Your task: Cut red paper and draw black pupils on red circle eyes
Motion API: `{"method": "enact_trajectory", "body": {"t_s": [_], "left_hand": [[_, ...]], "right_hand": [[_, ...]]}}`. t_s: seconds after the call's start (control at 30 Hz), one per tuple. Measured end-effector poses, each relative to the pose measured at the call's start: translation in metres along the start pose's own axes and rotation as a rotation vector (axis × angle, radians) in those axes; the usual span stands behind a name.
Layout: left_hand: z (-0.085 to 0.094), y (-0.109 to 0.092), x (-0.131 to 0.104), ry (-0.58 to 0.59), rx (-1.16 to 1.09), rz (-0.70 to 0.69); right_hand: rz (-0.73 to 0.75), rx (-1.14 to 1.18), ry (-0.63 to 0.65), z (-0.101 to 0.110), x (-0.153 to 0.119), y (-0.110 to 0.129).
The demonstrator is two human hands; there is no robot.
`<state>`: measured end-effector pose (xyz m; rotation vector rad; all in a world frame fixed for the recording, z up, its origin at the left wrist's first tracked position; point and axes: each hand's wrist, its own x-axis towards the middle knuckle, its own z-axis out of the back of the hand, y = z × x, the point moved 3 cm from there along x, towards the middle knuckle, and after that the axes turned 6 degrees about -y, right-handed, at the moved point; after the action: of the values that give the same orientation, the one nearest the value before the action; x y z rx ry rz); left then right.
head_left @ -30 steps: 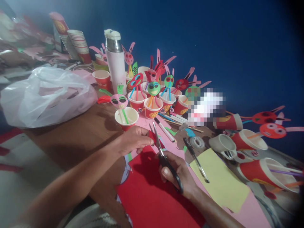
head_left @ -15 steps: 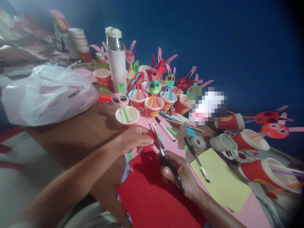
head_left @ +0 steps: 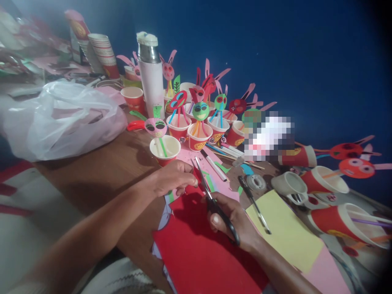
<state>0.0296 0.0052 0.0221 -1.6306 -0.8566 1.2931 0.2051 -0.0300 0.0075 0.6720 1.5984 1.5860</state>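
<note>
Black-handled scissors (head_left: 225,222) are in my right hand (head_left: 235,220), with the fingers closed round the handles. Their blades point up and away, slightly apart, by a small red paper piece. My left hand (head_left: 171,178) pinches that red piece between thumb and fingers, just left of the blades. Beneath both hands lies a large red paper sheet (head_left: 205,253), over pale purple and pink paper. A cup with a pink paper face (head_left: 155,127) on a green strip stands just beyond my left hand.
Several decorated cups (head_left: 200,136) and a white bottle (head_left: 151,81) stand behind. At the left lies a plastic bag (head_left: 67,122). To the right are a marker (head_left: 214,165), a pen (head_left: 255,206), tape (head_left: 256,183), yellow paper (head_left: 288,232) and a mug (head_left: 289,185).
The view has shifted slightly. The red sheet's left edge has moved a little to the right under my hands, which keep nearly the same pose.
</note>
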Motion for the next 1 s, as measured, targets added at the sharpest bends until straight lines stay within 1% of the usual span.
{"method": "enact_trajectory", "body": {"t_s": [0.43, 0.6, 0.8, 0.9, 1.0], "left_hand": [[0.000, 0.002, 0.000, 0.002, -0.026, -0.003], [-0.007, 0.001, -0.002, 0.044, -0.115, -0.031], [-0.019, 0.003, -0.004, -0.024, -0.212, -0.054], [-0.018, 0.002, -0.004, -0.066, -0.211, -0.060], [-0.015, 0.000, -0.003, -0.093, -0.173, -0.094]], "right_hand": [[-0.059, 0.023, -0.054, 0.000, 0.001, 0.000], [-0.012, 0.069, -0.119, 0.001, 0.002, 0.000], [0.028, 0.118, -0.153, 0.000, 0.002, 0.000], [0.021, 0.112, -0.137, 0.000, 0.001, -0.001], [0.023, 0.119, -0.102, -0.002, 0.000, -0.002]]}}
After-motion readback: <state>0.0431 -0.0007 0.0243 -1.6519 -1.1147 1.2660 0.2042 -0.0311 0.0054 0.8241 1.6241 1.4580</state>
